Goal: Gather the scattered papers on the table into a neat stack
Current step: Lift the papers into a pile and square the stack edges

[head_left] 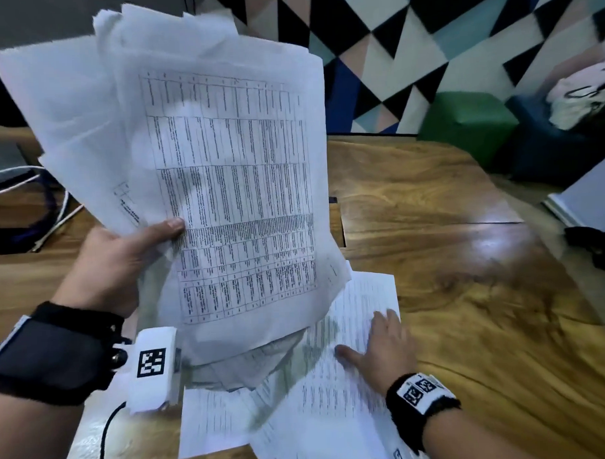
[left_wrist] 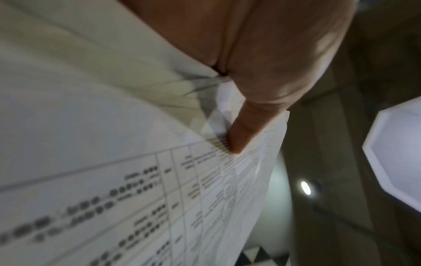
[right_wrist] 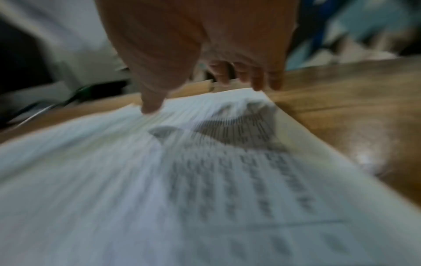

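My left hand (head_left: 123, 256) holds up an untidy bundle of printed sheets (head_left: 223, 170) above the table, its thumb (left_wrist: 241, 136) pressed on the front page with a table of text (left_wrist: 159, 207). Several more white printed papers (head_left: 300, 411) lie overlapped on the wooden table (head_left: 466, 258) below the bundle. My right hand (head_left: 384, 346) lies flat with straight fingers on the top loose sheet (right_wrist: 205, 180), near its far right corner. The right wrist view is blurred by motion.
White and purple cables (head_left: 46, 210) lie at the table's left. A green stool (head_left: 469, 127) and a dark blue stool (head_left: 545, 145) with bags stand at the back right. A white board (head_left: 588, 198) and a black item (head_left: 596, 250) sit at the right edge.
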Demonstrator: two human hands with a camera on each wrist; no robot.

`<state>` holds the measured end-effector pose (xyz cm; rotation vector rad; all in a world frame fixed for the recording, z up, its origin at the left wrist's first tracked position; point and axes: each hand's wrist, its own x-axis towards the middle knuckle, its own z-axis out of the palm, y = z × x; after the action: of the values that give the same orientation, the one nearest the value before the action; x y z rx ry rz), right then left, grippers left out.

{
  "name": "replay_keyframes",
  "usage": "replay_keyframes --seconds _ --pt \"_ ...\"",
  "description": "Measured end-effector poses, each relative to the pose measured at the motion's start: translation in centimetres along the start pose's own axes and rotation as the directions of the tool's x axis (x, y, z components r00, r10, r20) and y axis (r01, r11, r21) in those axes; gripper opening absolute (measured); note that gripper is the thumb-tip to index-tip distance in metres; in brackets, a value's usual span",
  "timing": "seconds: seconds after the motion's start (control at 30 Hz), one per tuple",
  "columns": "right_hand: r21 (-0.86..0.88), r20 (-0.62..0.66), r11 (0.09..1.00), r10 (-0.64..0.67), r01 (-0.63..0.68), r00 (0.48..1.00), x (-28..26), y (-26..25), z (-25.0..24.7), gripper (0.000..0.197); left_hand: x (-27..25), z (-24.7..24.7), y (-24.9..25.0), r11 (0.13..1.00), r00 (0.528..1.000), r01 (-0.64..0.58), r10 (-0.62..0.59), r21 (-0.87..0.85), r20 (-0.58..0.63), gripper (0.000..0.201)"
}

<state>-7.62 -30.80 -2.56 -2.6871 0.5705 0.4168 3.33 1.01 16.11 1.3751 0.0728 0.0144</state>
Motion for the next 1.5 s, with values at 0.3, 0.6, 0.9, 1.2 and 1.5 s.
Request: replay_keyframes --seconds 0.3,0.6,0.9,1.2,1.5 --pt "0.17 0.074 0.833 0.522 -0.527 0.85 4.0 -0.1 0.5 0.114 -0.5 -8.2 -11.4 0.704 0.696 0.705 -0.661 0.089 -0.28 0.018" --pt "0.269 0.123 0.82 0.49 -0.504 0.863 4.4 -0.7 -0.2 0.083 -3.1 -9.4 -16.1 0.581 0.779 0.622 -0.393 0.526 -0.488 0.024" --pt "0.317 0.099 0.822 0.468 -0.473 0.878 3.5 -1.4 0.4 0.075 -3.8 -8.8 -16.1 0.572 0.818 0.573 -0.357 0.586 -0.451 0.03" --pt "0.358 0.129 0.88 0.284 -0.312 0.95 3.9 -3.4 -0.2 0.022 -4.1 -8.9 -16.3 0.598 0.821 0.568 -0.371 0.565 -0.433 0.031" --pt "0.567 0.324 0.767 0.129 -0.301 0.937 2.9 -5.1 0.7 0.016 -4.1 -9.2 -16.5 0.622 0.809 0.584 -0.387 0.522 -0.443 0.03"
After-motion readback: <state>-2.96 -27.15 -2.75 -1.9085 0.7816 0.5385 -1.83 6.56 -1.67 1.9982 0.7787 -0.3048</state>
